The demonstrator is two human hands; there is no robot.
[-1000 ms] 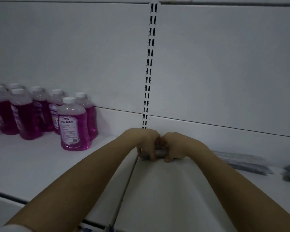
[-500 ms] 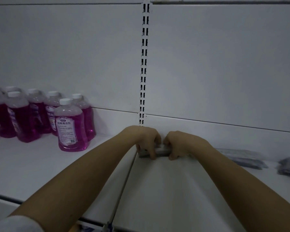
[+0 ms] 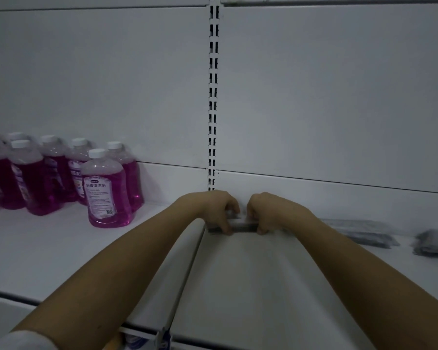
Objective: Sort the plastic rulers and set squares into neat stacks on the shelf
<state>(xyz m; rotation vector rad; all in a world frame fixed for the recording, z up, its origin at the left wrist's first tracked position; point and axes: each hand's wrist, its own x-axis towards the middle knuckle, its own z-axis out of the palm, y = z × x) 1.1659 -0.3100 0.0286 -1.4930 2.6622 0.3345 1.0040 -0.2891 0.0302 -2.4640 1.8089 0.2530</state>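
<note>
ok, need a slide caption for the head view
Both hands, left and right, grip a flat stack of rulers at the back of a white shelf, pink bottles at left.

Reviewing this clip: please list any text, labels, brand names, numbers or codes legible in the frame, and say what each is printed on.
"地板清洁剂": main line on the label of the front purple bottle.
Small badge above it, fine print below, QR code at lower right: too small to read.
Labels on the other purple bottles: turned away or blurred, unreadable.
Stack of rulers gripped by the left hand and right hand: no markings legible.
Dark packets at right: nothing legible.
</note>
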